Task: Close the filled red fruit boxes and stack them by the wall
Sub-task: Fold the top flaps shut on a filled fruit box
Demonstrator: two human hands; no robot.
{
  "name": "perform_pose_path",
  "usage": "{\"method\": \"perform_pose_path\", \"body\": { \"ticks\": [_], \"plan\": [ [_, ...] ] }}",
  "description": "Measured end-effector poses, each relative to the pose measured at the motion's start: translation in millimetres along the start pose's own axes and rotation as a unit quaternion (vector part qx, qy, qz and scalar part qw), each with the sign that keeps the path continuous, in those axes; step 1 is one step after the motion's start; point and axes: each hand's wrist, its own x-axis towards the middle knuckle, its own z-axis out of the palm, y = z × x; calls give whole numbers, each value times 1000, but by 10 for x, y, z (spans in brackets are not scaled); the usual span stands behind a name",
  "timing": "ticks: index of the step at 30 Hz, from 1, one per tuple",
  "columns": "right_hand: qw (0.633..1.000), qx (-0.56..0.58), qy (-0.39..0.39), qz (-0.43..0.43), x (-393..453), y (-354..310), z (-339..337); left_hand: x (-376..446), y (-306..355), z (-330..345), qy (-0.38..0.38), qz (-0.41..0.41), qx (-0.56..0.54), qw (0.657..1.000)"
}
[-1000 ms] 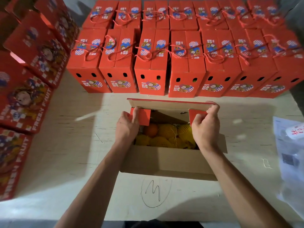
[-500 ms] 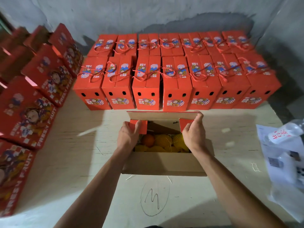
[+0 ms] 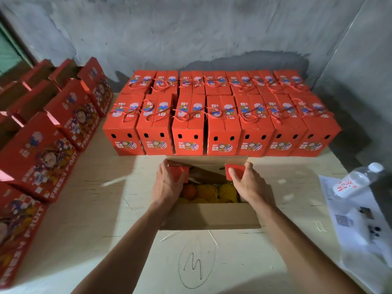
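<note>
An open fruit box (image 3: 210, 216) stands in front of me on the table, its brown inner walls showing. Oranges and yellow fruit in net sleeves (image 3: 209, 193) fill it. My left hand (image 3: 167, 184) grips the red left side flap (image 3: 180, 174) and folds it inward. My right hand (image 3: 248, 183) grips the red right side flap (image 3: 234, 171) the same way. The far long flap (image 3: 206, 160) stands up behind them. Two rows of closed red boxes (image 3: 222, 124) with rope handles stand against the grey wall, just beyond the open box.
A row of open red boxes (image 3: 42, 153) runs along the left side. At the right edge lie a plastic water bottle (image 3: 356, 180) and printed papers (image 3: 360, 219). A pencilled circle mark (image 3: 196, 262) is on the pale table near me.
The view has tilted up and shows the wall. Both hands have folded the two red side flaps further inward over the fruit.
</note>
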Motion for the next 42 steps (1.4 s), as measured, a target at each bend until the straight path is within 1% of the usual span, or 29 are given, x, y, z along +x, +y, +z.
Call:
{"method": "perform_pose_path", "body": {
  "ticks": [1,3,5,7,8,10,12,14,16,18,19,20,22,23,24,26,27,30,32,35,37,39,42],
  "plan": [
    [998,-57,3,-8,-10,42,-54,14,-18,-15,-11,-13,6,1000],
    [991,-134,-6,-11,21,120,-159,63,-65,-58,-55,-55,60,995],
    [987,-159,-30,7,113,196,-280,135,-96,-147,-73,-68,157,983],
    [986,-162,-42,22,220,279,-421,220,-47,-304,-80,-71,257,960],
    [986,-159,-45,25,257,308,-491,260,-7,-388,-92,-85,281,951],
    [987,-149,-62,23,301,321,-583,324,99,-526,-116,-121,273,947],
    [988,-145,-56,-9,332,286,-581,354,243,-592,-119,-119,265,949],
    [989,-136,-16,-55,321,212,-538,331,400,-600,-108,-90,267,953],
    [989,-118,32,-89,290,101,-468,281,519,-552,-86,-52,243,965],
    [992,-20,39,-117,233,0,-392,216,574,-486,-63,-9,166,984],
    [988,23,39,-144,201,-24,-369,185,576,-462,-57,18,123,991],
    [980,42,47,-186,176,-26,-347,165,556,-443,-57,49,96,993],
    [959,21,89,-266,133,29,-327,142,485,-442,-71,90,90,989],
    [953,5,98,-288,120,69,-331,140,431,-449,-80,94,98,988],
    [950,-19,85,-300,105,122,-317,131,371,-455,-96,90,111,985],
    [948,-74,44,-305,33,218,-236,49,255,-435,-148,78,137,976],
    [949,-90,36,-301,-10,251,-188,-12,191,-389,-164,79,147,972],
    [955,-85,44,-280,-42,294,-92,-67,49,-279,-154,97,148,972],
    [955,-95,28,-281,-21,272,-127,19,56,-295,-157,94,135,974],
    [936,-135,12,-324,31,257,-131,203,110,-327,-199,83,149,965],
    [930,-153,-30,-332,85,204,-118,269,134,-294,-228,76,163,957],
    [935,-167,-67,-307,127,130,-104,250,128,-250,-233,68,174,954],
    [936,-172,-54,-301,118,105,-54,199,82,-206,-209,77,203,953]
  ]
}}
